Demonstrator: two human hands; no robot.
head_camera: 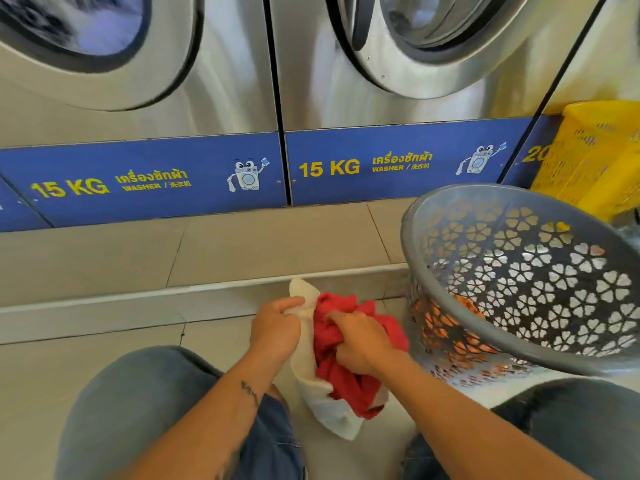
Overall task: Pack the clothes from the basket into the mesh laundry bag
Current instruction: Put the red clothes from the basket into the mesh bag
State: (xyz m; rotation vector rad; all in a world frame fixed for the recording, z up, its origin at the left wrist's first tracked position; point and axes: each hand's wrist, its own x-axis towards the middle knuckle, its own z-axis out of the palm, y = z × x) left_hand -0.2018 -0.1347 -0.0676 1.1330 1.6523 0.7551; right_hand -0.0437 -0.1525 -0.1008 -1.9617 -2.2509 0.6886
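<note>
Two steel front-loading washers [214, 64] marked 15 KG filled the background, standing on a tiled step. To the right, a grey plastic laundry basket [585, 351] with flower-shaped cutouts leaned toward the person, and orange cloth [464, 301] showed through its wall low down; how much clothing was left inside could not be told. A yellow basket [602, 157] stood behind it, against the machines.

Between the person's knees hung the white mesh laundry bag [322, 407], with a red garment [341, 362] partly inside and its top bunched above the opening. The left hand [275, 329] pinched the bag's rim between thumb and curled fingers, holding the mouth up. The right hand [360, 341] had its fingers curled into the red fabric, gripping a fold near the top.

The step in hand appeared to be stuffing the red garment down. It would go best if the left hand kept the rim taut and high so the mouth stayed wide, while the right pushed the cloth deep into the bottom rather than piling it at the opening. Loose ends spilling over the rim looked like the main risk.
</note>
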